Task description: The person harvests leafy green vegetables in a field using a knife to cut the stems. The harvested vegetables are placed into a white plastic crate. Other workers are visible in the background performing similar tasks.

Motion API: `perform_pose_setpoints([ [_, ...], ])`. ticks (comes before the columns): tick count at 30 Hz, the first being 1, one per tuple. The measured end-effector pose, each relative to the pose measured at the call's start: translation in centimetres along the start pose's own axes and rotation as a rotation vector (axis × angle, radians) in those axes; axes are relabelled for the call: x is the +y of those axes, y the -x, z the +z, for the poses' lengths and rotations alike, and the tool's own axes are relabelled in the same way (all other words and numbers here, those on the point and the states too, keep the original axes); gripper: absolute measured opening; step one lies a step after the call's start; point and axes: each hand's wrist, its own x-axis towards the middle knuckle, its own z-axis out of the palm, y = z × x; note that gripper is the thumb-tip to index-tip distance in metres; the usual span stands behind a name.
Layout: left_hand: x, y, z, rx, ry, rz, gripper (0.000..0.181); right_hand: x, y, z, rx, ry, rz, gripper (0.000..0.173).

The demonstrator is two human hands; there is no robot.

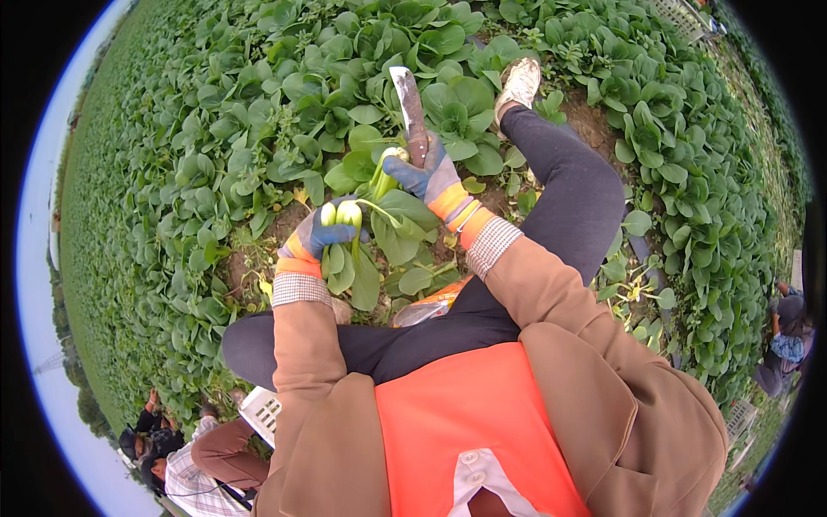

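Note:
My left hand [315, 236], in a blue, grey and orange work glove, grips small bok choy heads [349, 216] by their pale bases, leaves hanging down. In my gloved right hand [431, 173] is a harvesting knife [408, 103]. Its soil-stained blade points up and away from me, over the standing plants. Beside my right thumb, another bok choy [386, 178] stands base up; whether the thumb presses it against the knife handle, I cannot tell. Broad loose leaves [400, 232] spread between the two hands.
Dense rows of bok choy [258, 116] surround my bent legs. An orange and clear plastic bag [429, 307] lies before my lap. A white plastic crate [261, 410] stands behind my left side. People crouch at lower left [200, 465] and far right [785, 342].

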Motion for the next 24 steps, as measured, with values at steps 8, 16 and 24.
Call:
perform_pose_setpoints([
  [8,6.5,-4.0,2.2,0.297,-0.639,0.27,0.048,-4.4,-3.5,-12.8,-0.338,-0.002,-0.036,0.063],
  [16,7.1,-8.1,5.1,-0.098,-0.539,0.248,0.064,-8.3,1.1,-10.0,-0.562,-0.304,0.096,0.046],
  [24,7.1,-15.4,15.0,-0.092,-0.67,0.277,0.063,-7.9,3.2,-13.5,-0.628,-0.592,0.33,0.03],
])
